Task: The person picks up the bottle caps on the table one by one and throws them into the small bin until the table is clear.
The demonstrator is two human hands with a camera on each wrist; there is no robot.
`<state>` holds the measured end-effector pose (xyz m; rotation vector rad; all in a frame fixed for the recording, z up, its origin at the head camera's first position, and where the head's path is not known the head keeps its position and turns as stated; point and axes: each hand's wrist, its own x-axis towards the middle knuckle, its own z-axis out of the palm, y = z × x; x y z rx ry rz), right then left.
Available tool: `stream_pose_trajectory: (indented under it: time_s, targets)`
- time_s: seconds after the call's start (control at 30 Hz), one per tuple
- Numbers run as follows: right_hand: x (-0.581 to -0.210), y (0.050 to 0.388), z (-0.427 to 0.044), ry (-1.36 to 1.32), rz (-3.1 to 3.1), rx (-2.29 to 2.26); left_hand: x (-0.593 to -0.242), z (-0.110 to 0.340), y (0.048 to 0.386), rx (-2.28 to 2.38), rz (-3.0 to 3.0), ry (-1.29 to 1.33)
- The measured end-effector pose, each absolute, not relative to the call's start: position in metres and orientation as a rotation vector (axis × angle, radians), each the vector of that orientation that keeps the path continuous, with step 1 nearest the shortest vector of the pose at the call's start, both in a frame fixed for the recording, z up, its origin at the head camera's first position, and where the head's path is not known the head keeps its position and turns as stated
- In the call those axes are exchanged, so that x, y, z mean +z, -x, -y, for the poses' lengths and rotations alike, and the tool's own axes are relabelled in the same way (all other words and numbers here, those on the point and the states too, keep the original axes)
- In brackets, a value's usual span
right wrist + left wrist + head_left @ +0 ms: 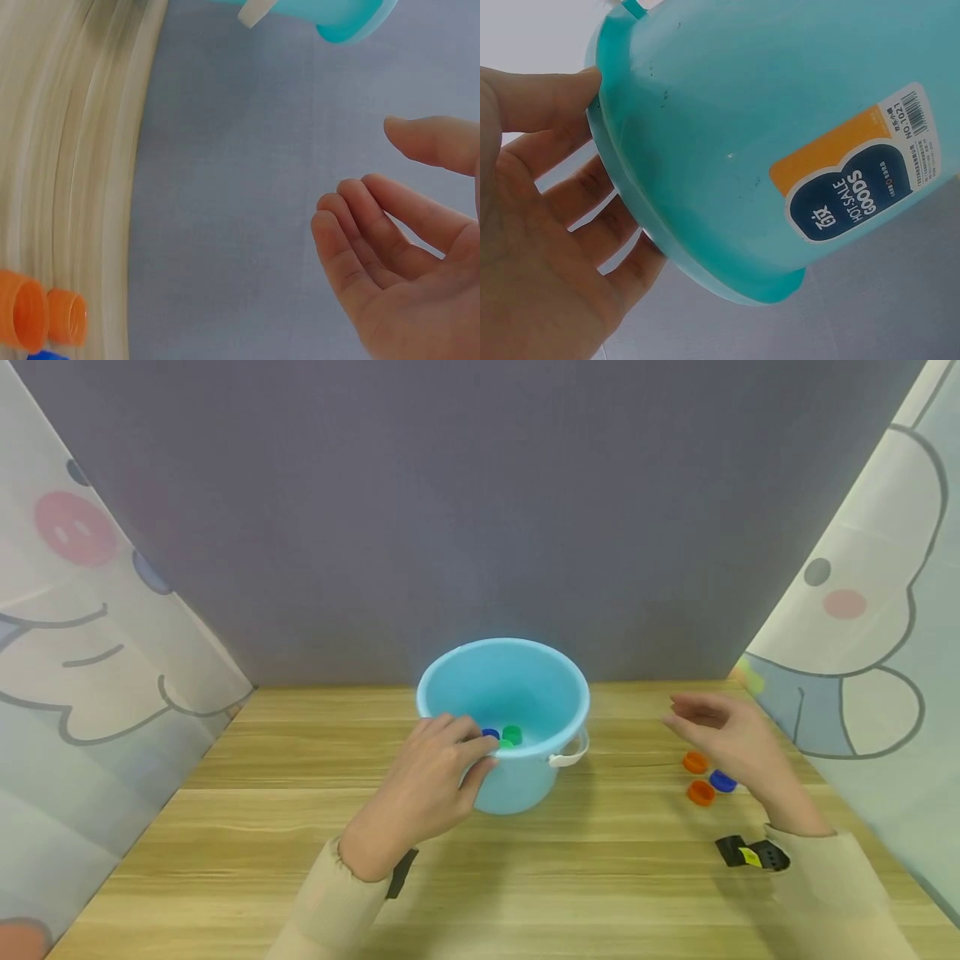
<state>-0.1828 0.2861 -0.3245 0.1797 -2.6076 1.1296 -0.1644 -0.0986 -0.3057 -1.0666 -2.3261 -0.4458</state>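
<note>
A light blue bucket with a white handle stands on the table. My left hand holds its near-left rim, fingers over the edge and thumb outside; in the left wrist view, thumb and fingers pinch the rim of the bucket. Inside lie green caps and a blue cap, partly hidden by the hand and rim. To the right, my right hand hovers with bent fingers and thumb apart, nothing between them in the right wrist view. Near it lie two orange bottle caps and a blue cap.
The wooden table reaches back to a grey wall panel. Cartoon-printed sheets flank it left and right. The bucket's handle hangs toward the right. Black straps sit at both wrists.
</note>
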Motion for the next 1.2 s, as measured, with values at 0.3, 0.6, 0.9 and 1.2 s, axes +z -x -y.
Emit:
stream_pose_trajectory:
  time_s: [0.3, 0.6, 0.9, 1.2]
  targets:
    - [-0.328, 0.186, -0.305, -0.148, 2.716, 1.080, -0.306, 0.098, 0.165, -0.446, 2.313, 1.071]
    - [-0.333, 0.188, -0.322, -0.127, 2.845, 1.029, -0.306, 0.098, 0.164, -0.446, 2.324, 1.068]
    - [-0.340, 0.192, -0.331, -0.095, 2.865, 1.013, -0.306, 0.098, 0.164, -0.452, 2.330, 1.078]
    - [-0.349, 0.198, -0.334, -0.101, 2.871, 0.971, -0.305, 0.099, 0.163, -0.448, 2.325, 1.070]
